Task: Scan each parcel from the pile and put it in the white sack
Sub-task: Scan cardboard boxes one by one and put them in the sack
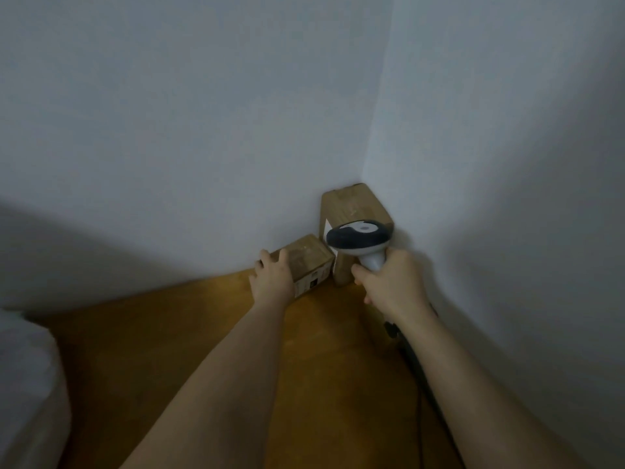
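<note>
Low parcel (pixel 306 262) lies on wood floor (pixel 189 336) at frame centre, against wall; left hand (pixel 272 277) grips its near-left end w/ fingers curled over top. Taller parcel (pixel 355 211) stands in corner just right. Right hand (pixel 389 282) holds scanner (pixel 358 238) handle, head over taller parcel.

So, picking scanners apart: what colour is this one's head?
Barcode scanner head: dark navy-black with a white top, head view.

Left hand (pixel 272 277) on parcel (pixel 306 264), scanner (pixel 358 240) alongside.

Low brown parcel (pixel 306 262) on floor by wall, taller brown parcel (pixel 355 211) upright in corner
</note>
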